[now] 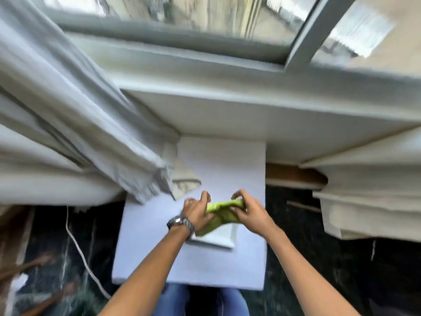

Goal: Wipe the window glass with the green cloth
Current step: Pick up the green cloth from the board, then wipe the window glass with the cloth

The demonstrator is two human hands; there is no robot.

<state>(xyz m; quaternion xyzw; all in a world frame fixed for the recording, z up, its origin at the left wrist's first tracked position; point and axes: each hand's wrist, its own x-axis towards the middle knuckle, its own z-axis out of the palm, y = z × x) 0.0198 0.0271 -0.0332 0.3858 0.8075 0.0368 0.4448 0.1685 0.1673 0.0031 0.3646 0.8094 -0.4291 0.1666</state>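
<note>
The green cloth (222,215) is bunched up between both hands, low over a white table (193,265). My left hand (197,209), with a metal watch on its wrist, grips the cloth's left side. My right hand (247,209) grips its right side. The window glass (205,12) runs along the top of the view, well above and beyond the hands, behind a wide white sill (227,106). The whole frame is blurred by motion.
A grey-white curtain (68,110) hangs bunched at the left, its hem reaching the table. A grey window frame bar (312,35) divides the panes. Folded beige fabric (369,192) lies at the right. A white cable (84,258) trails on the dark floor.
</note>
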